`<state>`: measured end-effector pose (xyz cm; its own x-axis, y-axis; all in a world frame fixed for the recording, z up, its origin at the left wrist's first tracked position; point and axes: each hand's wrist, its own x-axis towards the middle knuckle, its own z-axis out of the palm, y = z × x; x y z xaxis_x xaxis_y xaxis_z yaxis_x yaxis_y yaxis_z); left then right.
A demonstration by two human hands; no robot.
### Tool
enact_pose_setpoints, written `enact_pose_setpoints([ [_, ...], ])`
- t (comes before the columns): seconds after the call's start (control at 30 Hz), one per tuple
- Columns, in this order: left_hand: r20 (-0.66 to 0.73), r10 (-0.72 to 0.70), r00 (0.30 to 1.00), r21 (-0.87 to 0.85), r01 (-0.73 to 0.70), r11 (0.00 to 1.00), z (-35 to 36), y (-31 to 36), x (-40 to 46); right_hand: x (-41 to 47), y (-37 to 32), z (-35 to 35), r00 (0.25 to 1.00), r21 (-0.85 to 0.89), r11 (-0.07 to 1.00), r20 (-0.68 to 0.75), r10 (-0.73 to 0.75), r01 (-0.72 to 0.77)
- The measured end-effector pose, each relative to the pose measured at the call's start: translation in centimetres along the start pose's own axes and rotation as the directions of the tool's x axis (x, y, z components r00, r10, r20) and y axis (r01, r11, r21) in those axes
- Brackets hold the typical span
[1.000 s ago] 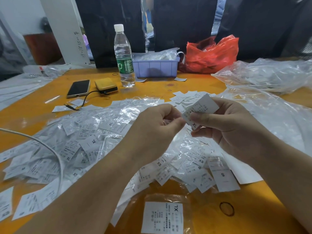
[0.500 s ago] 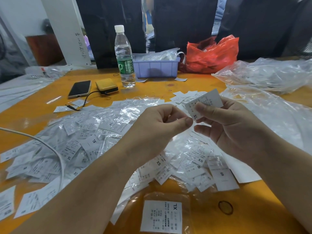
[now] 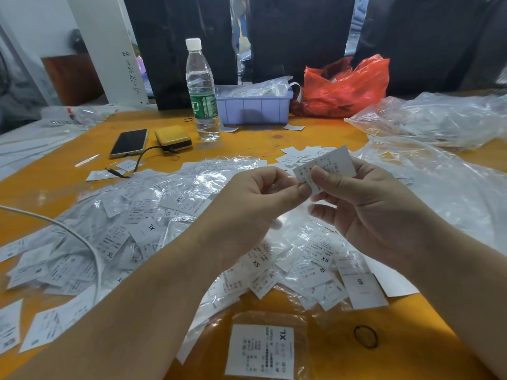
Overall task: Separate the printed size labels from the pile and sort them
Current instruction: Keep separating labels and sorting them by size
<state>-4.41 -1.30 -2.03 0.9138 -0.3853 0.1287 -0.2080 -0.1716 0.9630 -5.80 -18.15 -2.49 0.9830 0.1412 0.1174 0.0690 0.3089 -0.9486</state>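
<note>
Orange table under label pile; right hand and left hand pinch one label

We see a bright, evenly lit scene under soft overhead light. White glare sits on the plastic and the table. Shadows are faint. The wide lens bends the edges, and the hands look slightly blurred.
</note>
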Motion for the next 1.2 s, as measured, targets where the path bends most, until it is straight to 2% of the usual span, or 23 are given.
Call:
enact_pose_setpoints([
  [0.33,-0.068,0.035,0.997,-0.029,-0.037,0.999,0.2,0.1,-0.1,-0.1,-0.4,-0.1,1.000,-0.131,0.991,-0.014,0.020,-0.022],
  [0.7,-0.071,0.029,0.997,-0.012,-0.030,0.999,0.2,0.2,0.0,0.0,-1.0,-0.7,0.999,-0.202,0.979,-0.042,0.007,-0.015],
  [0.83,-0.068,0.029,0.997,-0.023,-0.031,0.999,0.1,0.2,-0.1,-0.1,-1.3,-1.0,1.000,-0.267,0.964,-0.001,-0.007,0.007],
  [1.2,0.117,-0.021,0.993,0.022,0.019,1.000,-0.3,0.3,-0.1,-0.5,-2.4,-1.4,0.984,-0.430,0.900,0.180,0.010,0.070],
])
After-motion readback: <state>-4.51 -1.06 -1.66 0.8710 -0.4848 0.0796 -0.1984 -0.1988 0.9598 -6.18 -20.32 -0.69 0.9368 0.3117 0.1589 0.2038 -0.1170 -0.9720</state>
